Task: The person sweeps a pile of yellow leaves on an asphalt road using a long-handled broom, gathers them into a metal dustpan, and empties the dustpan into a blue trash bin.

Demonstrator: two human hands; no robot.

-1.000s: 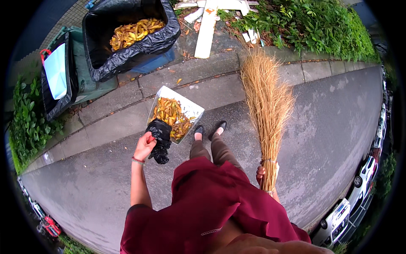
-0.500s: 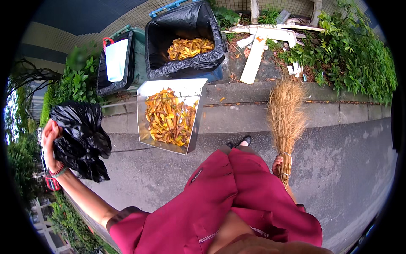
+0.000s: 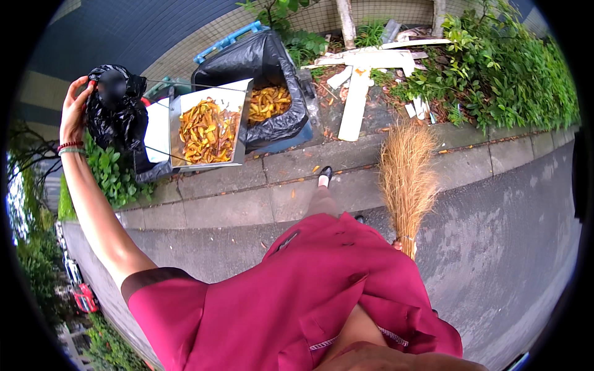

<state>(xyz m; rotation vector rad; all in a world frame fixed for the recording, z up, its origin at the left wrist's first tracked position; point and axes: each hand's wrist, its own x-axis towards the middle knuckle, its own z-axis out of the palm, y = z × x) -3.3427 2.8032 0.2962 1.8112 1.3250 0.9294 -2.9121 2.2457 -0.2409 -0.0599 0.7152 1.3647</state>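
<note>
Many yellow leaves [image 3: 207, 131] lie in the dustpan [image 3: 224, 92] near the bin [image 3: 286, 54].

Shows glossy black in the crumpled bag [image 3: 120, 127]; turns silvery white at the scoop [image 3: 235, 93], mottled yellow and brown in the leaves [image 3: 207, 133] within its edges; goes black in the bin liner [image 3: 238, 65], bright blue in the handle [image 3: 230, 42] along its upper edge; runs straw-tan through the broom [image 3: 408, 170], crimson over the top [image 3: 247, 303], dark brown along its sleeve edge [image 3: 150, 279]; lies patchy grey across the road [image 3: 495, 204].
</note>
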